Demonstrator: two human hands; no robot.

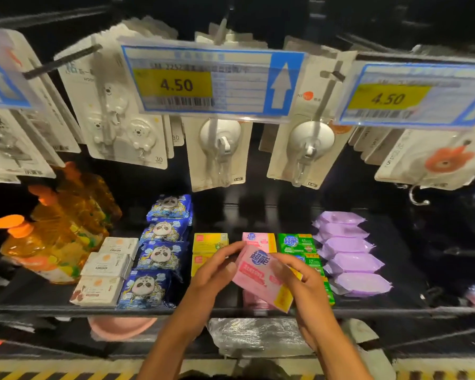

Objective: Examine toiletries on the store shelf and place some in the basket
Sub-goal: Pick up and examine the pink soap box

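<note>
At frame centre we hold a box between left hand and right hand, before the shelf. Bottles stand left, pouches right, hooks hang above.

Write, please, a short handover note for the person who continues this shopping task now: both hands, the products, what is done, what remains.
Left hand: grips the left edge of the pink soap pack.
Right hand: grips its right side.
The pack is held tilted above the front of the shelf, label toward the camera. A second pink pack lies on the shelf behind it, between yellow packs and green packs.
Done: one pack is off the shelf and under examination.
Left: decide, then put it in the basket, which is not in view.
</note>
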